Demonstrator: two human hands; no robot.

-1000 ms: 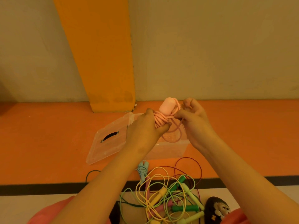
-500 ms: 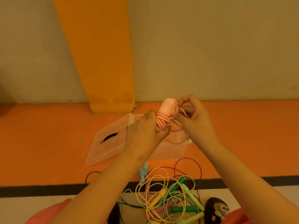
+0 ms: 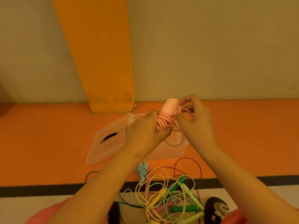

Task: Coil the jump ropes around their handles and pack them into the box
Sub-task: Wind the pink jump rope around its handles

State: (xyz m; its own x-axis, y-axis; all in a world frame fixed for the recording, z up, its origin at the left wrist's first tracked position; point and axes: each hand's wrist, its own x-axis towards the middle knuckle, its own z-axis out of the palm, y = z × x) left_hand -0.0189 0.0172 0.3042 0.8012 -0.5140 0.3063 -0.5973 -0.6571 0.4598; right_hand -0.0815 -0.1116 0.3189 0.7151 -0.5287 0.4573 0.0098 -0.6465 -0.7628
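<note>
A person's left grip [image 3: 145,131] closes around a pink jump rope [image 3: 163,122], fingers curled over cord already wound round the handle, whose rounded end sticks up above the fist. The right grip [image 3: 197,120] pinches a strand of the same cord between thumb and forefinger just beside that end, and a slack loop hangs below both hands. The bundle is held in the air over a clear plastic box [image 3: 169,152] standing on the orange floor [image 3: 48,143] towards the wall edge. Its clear lid [image 3: 110,143] lies flat against the box's left side; whether the two are joined is hard to tell. Nearer the person, across a black stripe [image 3: 48,189] on the floor, lies a tangled pile of jump ropes [image 3: 166,199] in yellow, green and pink. A blue jump rope [image 3: 142,171], already coiled, lies between the pile and the box. A dark slipper [image 3: 216,209] with a monkey face rests beside the pile's right edge.
</note>
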